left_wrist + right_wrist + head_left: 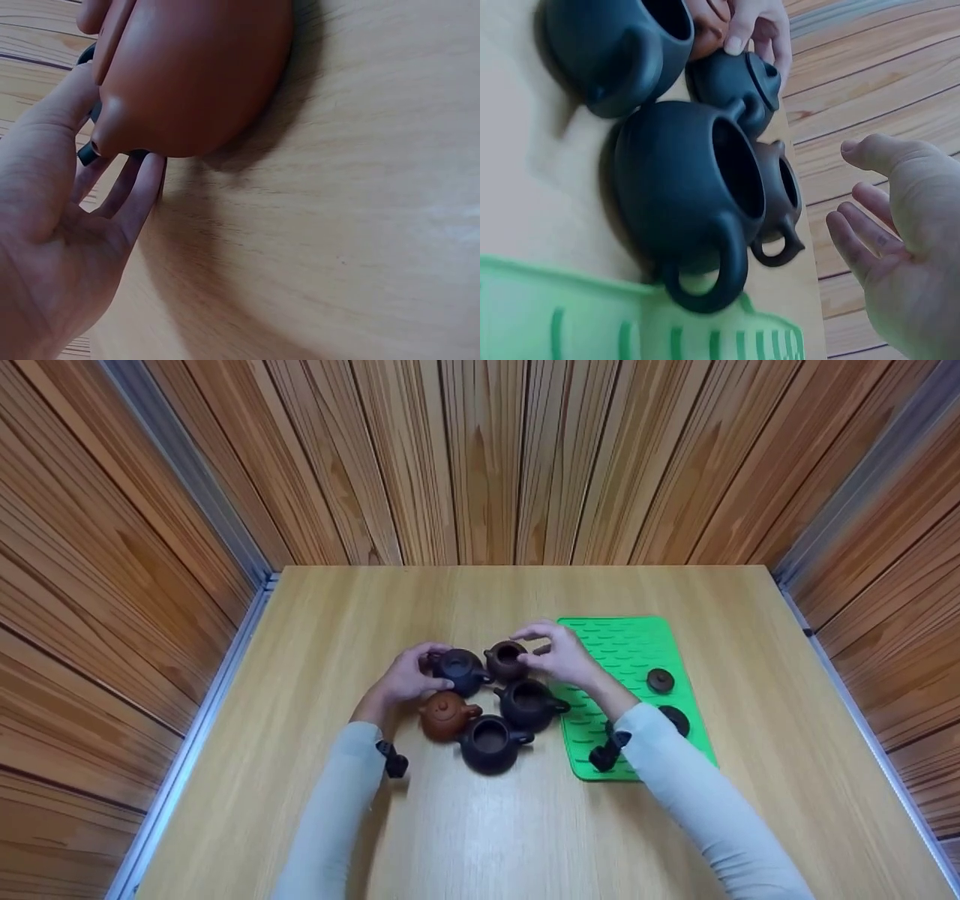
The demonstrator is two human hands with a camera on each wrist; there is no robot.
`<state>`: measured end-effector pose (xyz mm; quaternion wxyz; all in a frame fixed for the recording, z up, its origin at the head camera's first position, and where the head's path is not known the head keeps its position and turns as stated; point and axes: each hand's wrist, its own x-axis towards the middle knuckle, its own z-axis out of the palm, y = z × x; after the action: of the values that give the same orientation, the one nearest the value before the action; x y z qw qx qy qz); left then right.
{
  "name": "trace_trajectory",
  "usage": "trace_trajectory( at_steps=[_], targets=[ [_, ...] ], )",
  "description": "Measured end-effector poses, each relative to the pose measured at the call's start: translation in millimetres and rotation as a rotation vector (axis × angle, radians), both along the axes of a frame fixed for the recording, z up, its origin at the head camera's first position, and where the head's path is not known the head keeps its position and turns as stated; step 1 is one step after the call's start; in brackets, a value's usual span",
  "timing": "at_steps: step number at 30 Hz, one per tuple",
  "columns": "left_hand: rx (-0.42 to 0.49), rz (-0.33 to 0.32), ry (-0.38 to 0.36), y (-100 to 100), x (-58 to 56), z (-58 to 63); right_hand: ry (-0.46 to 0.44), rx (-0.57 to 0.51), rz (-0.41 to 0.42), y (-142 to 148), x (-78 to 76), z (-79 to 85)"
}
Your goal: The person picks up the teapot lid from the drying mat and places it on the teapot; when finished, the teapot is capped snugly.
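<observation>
My left hand holds a dark lidded teapot from the left, thumb at its near side and fingers round the far side. In the left wrist view, a reddish-brown lidded teapot mostly hides that dark pot. My right hand hovers beside a small dark-brown lidless teapot. Its fingers are spread and loosely bent, with nothing between them in the right wrist view. Two larger black teapots without lids, one in the middle and one nearer the body, stand close by.
A green ridged mat lies to the right on the wooden table. On it rest a small brown lid and a black lid, partly hidden by the right forearm. Wood-plank walls surround the table's back and sides.
</observation>
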<state>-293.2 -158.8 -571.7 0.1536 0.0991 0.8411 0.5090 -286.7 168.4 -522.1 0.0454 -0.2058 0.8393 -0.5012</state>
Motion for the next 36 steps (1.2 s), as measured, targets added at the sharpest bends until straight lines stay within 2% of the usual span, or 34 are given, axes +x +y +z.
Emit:
trace_trajectory(
  at_steps=[7, 16, 25, 30, 36],
  targets=[
    [0.024, 0.002, 0.016, 1, -0.6, 7.9, -0.001, -0.002, -0.038, 28, 1.4, -5.2],
    [-0.024, -0.042, 0.076, 3, -10.6, 26.6, -0.012, 0.027, -0.098, 60, 2.3, -5.3],
    [-0.008, -0.005, 0.11, 13, -20.9, 50.7, -0.003, 0.053, -0.127, 91, 6.0, -8.8],
    [-0.003, -0.041, 0.166, 24, -25.8, 57.9, 0.014, 0.082, -0.149, 109, 9.2, -9.5],
    [0.008, -0.085, 0.188, 35, -29.1, 66.0, 0.016, 0.113, -0.165, 127, 12.4, -11.3]
  ],
)
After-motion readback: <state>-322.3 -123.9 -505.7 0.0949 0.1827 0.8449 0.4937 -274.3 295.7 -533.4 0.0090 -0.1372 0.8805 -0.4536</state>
